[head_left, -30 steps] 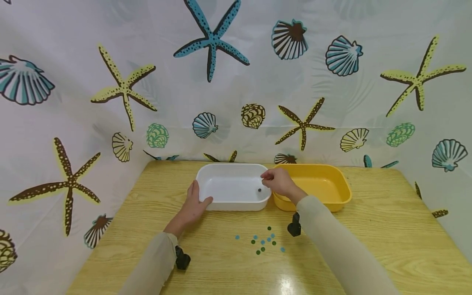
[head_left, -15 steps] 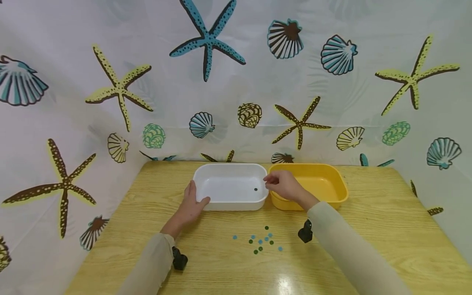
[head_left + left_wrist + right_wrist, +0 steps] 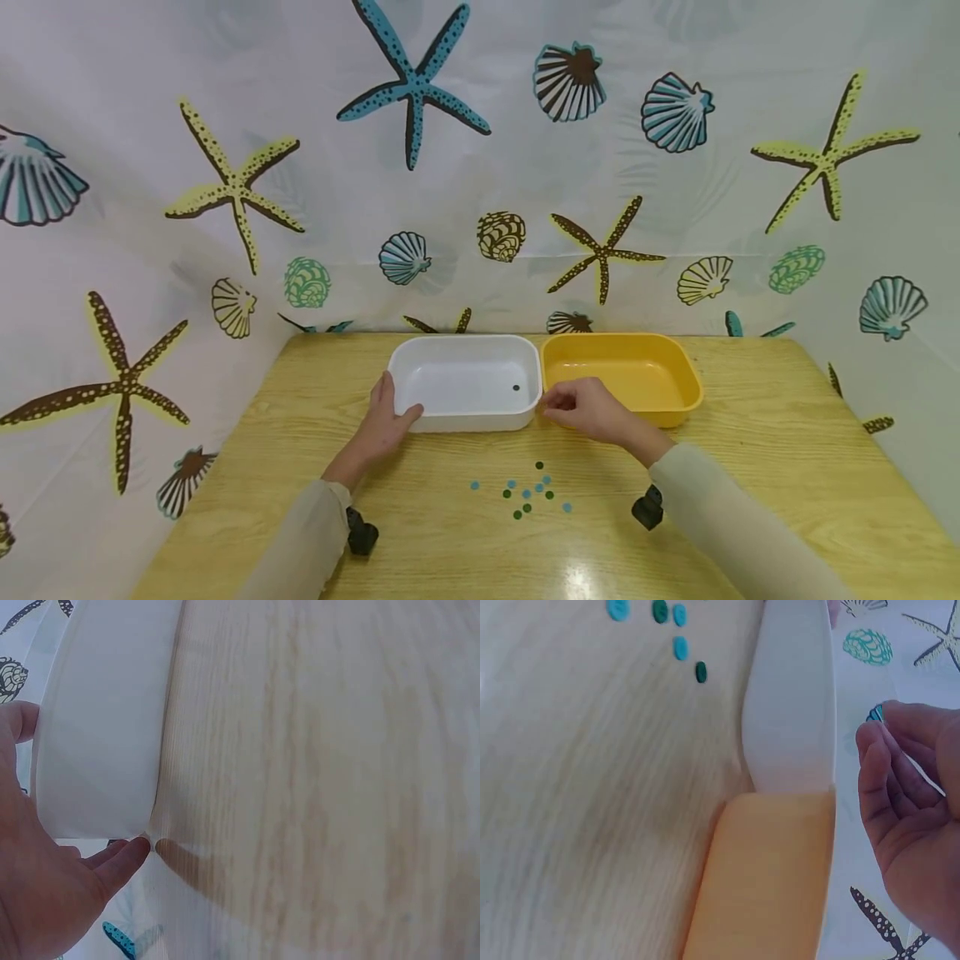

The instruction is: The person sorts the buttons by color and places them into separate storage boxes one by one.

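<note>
A white plastic tub (image 3: 457,423) stands on the table, its left end held by my left hand (image 3: 380,429). In the left wrist view the thumb lies at the tub's (image 3: 105,727) rim and the fingers lie against its end. One dark green button (image 3: 516,387) lies inside, near the right end. My right hand (image 3: 596,411) hovers over the front left corner of the yellow tub (image 3: 637,379). Its fingers (image 3: 874,757) are loosely bent, and I see nothing held between them. Closer on the table lie several blue buttons (image 3: 527,494) and green buttons (image 3: 539,466).
Both tubs stand side by side at the back of the wooden table (image 3: 757,433). A cloth (image 3: 330,192) printed with shells and starfish hangs behind and along the sides. The buttons lie scattered in front of the white tub.
My right hand has moved from over the white tub's right end, back and rightward over the yellow tub's front corner. My left hand keeps its hold. The head view has shifted slightly.
</note>
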The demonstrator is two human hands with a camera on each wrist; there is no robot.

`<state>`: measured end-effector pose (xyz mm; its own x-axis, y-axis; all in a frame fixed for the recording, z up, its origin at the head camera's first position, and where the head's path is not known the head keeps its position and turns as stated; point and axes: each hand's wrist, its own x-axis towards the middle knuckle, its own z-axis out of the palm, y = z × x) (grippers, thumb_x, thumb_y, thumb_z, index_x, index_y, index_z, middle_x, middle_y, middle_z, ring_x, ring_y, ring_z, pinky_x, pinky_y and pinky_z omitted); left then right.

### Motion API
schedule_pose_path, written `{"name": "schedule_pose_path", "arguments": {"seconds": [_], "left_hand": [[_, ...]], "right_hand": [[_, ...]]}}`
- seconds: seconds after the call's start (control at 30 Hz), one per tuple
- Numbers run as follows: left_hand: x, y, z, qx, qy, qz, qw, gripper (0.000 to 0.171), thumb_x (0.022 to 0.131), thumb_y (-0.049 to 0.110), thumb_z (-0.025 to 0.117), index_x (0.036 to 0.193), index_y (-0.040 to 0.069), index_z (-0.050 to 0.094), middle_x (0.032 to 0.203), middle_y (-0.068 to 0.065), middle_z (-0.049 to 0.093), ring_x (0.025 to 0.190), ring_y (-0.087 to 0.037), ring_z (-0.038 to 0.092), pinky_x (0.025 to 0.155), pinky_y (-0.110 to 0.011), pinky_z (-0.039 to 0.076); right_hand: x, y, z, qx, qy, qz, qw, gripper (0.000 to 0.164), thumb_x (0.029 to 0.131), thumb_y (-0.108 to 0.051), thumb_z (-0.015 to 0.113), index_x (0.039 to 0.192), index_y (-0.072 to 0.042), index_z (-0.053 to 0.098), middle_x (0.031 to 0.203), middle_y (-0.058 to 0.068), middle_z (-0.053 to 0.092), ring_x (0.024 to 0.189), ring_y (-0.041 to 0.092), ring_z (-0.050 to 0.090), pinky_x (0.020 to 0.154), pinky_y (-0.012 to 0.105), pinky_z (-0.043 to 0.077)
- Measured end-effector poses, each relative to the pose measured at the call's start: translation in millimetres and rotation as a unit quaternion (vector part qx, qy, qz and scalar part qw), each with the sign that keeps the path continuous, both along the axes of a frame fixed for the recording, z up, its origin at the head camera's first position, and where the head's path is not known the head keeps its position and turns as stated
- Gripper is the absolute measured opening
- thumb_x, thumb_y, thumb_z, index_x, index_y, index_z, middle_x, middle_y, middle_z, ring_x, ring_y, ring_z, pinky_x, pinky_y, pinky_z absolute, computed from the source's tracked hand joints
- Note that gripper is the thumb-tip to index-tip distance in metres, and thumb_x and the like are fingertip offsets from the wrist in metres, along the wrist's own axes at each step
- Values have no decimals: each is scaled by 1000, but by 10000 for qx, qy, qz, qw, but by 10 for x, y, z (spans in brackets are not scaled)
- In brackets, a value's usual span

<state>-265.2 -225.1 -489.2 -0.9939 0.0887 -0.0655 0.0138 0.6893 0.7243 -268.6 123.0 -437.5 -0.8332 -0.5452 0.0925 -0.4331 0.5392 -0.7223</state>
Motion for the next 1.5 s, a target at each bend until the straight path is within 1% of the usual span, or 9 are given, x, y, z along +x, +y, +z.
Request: {"name": "schedule_pose_path", "arguments": {"seconds": [0.07, 0.17, 0.27, 0.37, 0.57, 0.8, 1.0, 1.23, 1.5], "left_hand": [[10, -3, 6, 13, -4, -4, 10000, 92, 97, 44, 45, 146, -3, -17, 152, -23, -17, 140, -42, 0, 111, -52, 9], [15, -8, 8, 24, 18, -21, 10000, 92, 97, 45, 45, 146, -4, -15, 152, -24, -15, 139, -42, 0, 110, -52, 10], [8, -14, -4, 34, 28, -32, 10000, 92, 97, 44, 45, 146, -4, -15, 153, -24, -15, 140, -42, 1, 111, -51, 11], [1, -17, -16, 33, 29, -33, 10000, 91, 97, 43, 46, 146, -4, -15, 153, -24, -14, 140, -41, 2, 111, -51, 11], [1, -16, -14, 18, 22, -42, 10000, 93, 96, 45, 46, 146, -3, -15, 153, -24, -13, 140, -40, 2, 111, -51, 11], [3, -18, -6, 37, -57, -70, 10000, 94, 96, 47, 45, 146, -1, -19, 153, -23, -15, 140, -40, 0, 111, -51, 10], [-8, -25, -25, 48, -73, -61, 9999, 93, 96, 47, 45, 146, -2, -16, 153, -23, -15, 140, -40, 0, 111, -51, 10], [-9, -14, -17, 19, -36, -75, 10000, 92, 97, 46, 44, 146, -2, -17, 153, -24, -14, 140, -41, -1, 111, -52, 9], [-7, -24, -25, 51, -95, -38, 9999, 93, 96, 47, 44, 146, -1, -19, 152, -25, -13, 139, -43, 2, 110, -53, 11]], "right_hand": [[55, 3, -33, -26, -77, 262, 9996, 14, 89, -9, 66, 101, -3, 70, 86, 2, 67, 71, 10, 57, 63, 24, 50], [114, 3, -84, 70, -157, 652, 9977, 14, 89, -9, 66, 100, -2, 70, 84, 0, 67, 70, 9, 58, 63, 24, 50], [140, 4, -135, 306, -136, 1014, 9943, 14, 89, -8, 65, 100, -2, 70, 81, -5, 64, 71, 8, 55, 66, 24, 50], [148, 3, -188, 601, -103, 1189, 9910, 13, 89, -8, 65, 100, -4, 71, 81, -9, 62, 72, 8, 55, 67, 24, 49], [130, 2, -323, 1045, -162, 1120, 9881, 13, 89, -10, 65, 100, -10, 72, 83, -11, 61, 76, 7, 55, 69, 24, 48], [118, -23, -405, 1099, 106, 1356, 9846, 15, 87, -4, 65, 101, -8, 71, 87, -6, 61, 79, 8, 56, 73, 24, 49], [100, -41, -463, 1202, 129, 1401, 9827, 17, 87, -2, 66, 102, -9, 71, 90, -6, 62, 82, 8, 56, 76, 24, 48], [75, -40, -504, 1258, 7, 1349, 9828, 18, 87, -4, 66, 102, -12, 73, 93, -7, 63, 83, 5, 56, 76, 22, 49], [63, -63, -527, 1273, 219, 1463, 9808, 16, 86, -3, 67, 99, -10, 74, 90, -6, 62, 80, 4, 55, 73, 21, 48]]}}
